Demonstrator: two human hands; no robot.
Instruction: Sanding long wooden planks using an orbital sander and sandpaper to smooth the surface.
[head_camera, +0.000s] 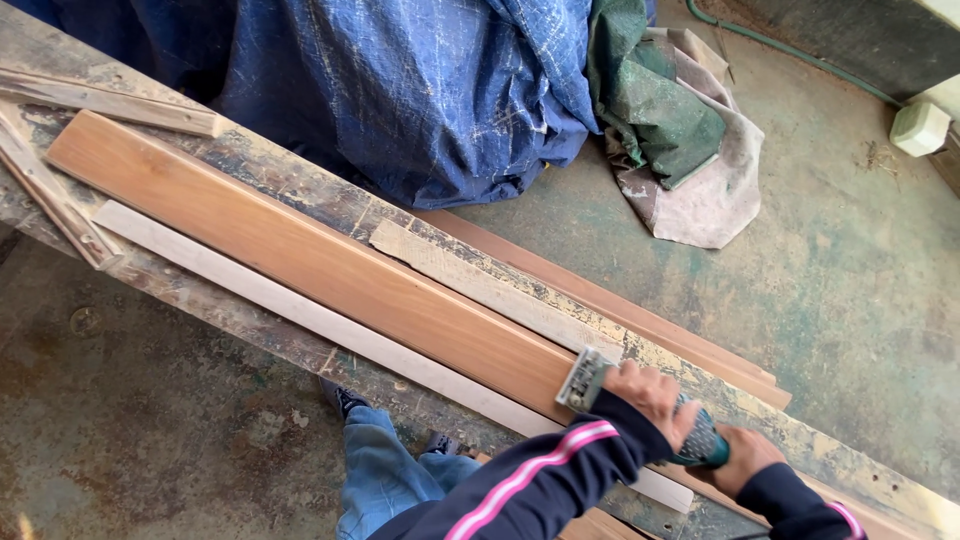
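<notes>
1. Left hand of mine is closed over the front of the power tool, fingers curled down and pressing on it.
2. That tool, teal-bodied, has its metal base plate sitting on the near end of the reddish board, nose pointing up the board's length.
3. My right hand is wrapped tight round the rear grip, just behind the left.
4. Starting again from the far left: two worn battens lie at the far end of the workbench, angled apart from each other.
5. The reddish board runs diagonally from them down to my hands, flat on the bench.
6. A pale strip lies against its near edge, and a weathered strip lies along its far edge.
7. Beyond the bench sit a blue tarp, then a green cloth, then a small white box on the floor at far right.
8. I judge the step in hand to be a pass at the board's near end, with nearly the whole length ahead untouched.
9. The next move calls for the base held flat, even pressure from both hands, and a straight line along the board, clear of both strips.
</notes>
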